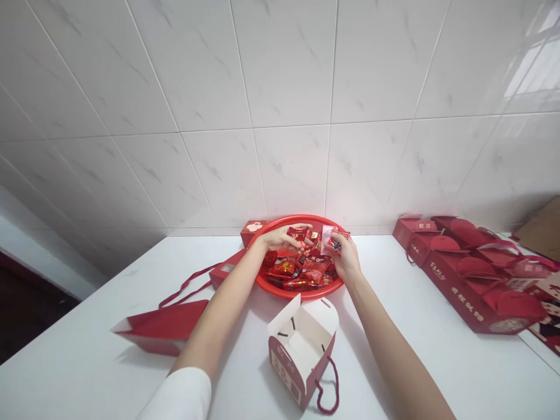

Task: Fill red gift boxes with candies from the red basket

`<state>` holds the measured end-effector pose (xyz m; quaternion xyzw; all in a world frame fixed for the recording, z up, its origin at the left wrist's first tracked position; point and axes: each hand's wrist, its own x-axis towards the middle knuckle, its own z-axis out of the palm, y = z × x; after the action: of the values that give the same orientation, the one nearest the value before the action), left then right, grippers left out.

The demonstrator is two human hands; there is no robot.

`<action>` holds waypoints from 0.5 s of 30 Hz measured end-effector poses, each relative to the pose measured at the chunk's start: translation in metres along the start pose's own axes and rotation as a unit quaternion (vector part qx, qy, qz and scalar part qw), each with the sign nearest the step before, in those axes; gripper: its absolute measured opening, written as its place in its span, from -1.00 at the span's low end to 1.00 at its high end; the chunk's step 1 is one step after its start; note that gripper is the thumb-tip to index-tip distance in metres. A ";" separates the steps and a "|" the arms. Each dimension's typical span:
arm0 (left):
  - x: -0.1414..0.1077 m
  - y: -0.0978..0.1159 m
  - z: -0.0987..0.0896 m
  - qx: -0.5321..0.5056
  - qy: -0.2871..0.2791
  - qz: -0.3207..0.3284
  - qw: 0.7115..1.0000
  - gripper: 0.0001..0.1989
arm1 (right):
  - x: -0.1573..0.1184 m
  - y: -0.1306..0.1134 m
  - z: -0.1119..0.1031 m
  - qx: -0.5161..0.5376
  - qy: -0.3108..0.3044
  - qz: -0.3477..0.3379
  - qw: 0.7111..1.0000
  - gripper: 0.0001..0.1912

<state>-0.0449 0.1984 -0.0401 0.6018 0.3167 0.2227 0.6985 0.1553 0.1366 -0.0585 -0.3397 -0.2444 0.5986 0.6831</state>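
A red plastic basket [341, 284] full of red-wrapped candies [282, 267] stands against the wall. Over its left part, my left hand [280, 238] is closed on a red-wrapped candy [298, 233]. At the basket's right side my right hand [347, 254] grips several packets, among them a pink one [327, 238]. In front of the basket stands an open box [301, 344], dark red outside and white inside, with a rope handle on its right. Small dark slots show in its inner walls, and I see no candy inside.
Several closed red boxes [464, 286] stand in rows at the right, beside a brown cardboard piece [540, 227]. A red carton [170, 326] with a cord lies at the left. Behind the basket's left rim is a small red box [251, 230].
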 end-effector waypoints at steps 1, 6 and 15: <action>0.000 0.000 0.000 0.001 -0.002 -0.004 1.000 -0.18 | 0.001 0.000 -0.001 0.000 0.000 0.000 1.000 -0.76; -0.001 0.003 0.003 0.014 0.019 -0.027 0.999 -0.35 | 0.003 0.002 -0.003 -0.019 -0.015 -0.005 1.000 -0.77; 0.003 0.004 0.005 0.012 0.088 -0.069 0.994 -0.52 | 0.000 0.001 0.000 -0.019 -0.005 0.005 1.000 -0.82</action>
<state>-0.0390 0.1975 -0.0360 0.5645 0.4208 0.2224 0.6744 0.1548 0.1368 -0.0591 -0.3505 -0.2573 0.5987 0.6727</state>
